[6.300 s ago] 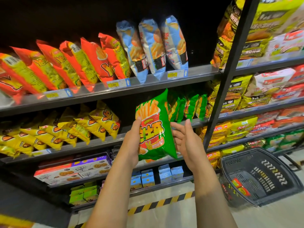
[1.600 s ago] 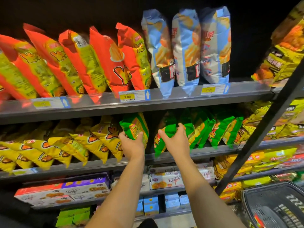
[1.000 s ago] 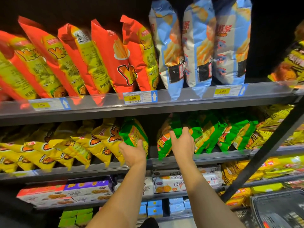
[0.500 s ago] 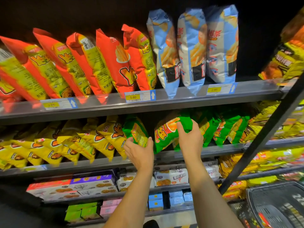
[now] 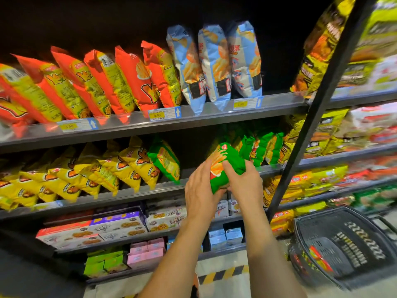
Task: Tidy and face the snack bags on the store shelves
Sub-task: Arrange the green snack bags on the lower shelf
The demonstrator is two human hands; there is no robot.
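A green snack bag (image 5: 231,160) with fries printed on it is held between both hands just in front of the middle shelf (image 5: 129,191). My left hand (image 5: 200,188) cups its left side and bottom. My right hand (image 5: 245,181) grips its right side with the thumb across the front. More green bags (image 5: 260,148) stand on that shelf behind it. One green bag (image 5: 166,161) leans beside the yellow bags (image 5: 90,168) further left, with a dark gap between the two green groups.
The top shelf (image 5: 214,119) carries leaning orange bags (image 5: 120,80) and upright blue bags (image 5: 214,63). A black upright post (image 5: 309,123) slants at right. Boxed biscuits (image 5: 116,226) fill the lower shelves. A black basket (image 5: 348,246) stands on the floor at lower right.
My left hand has left the green bag beside the yellow ones and joined my right hand on the other green bag, which has come forward off the shelf row. The view shifted left.
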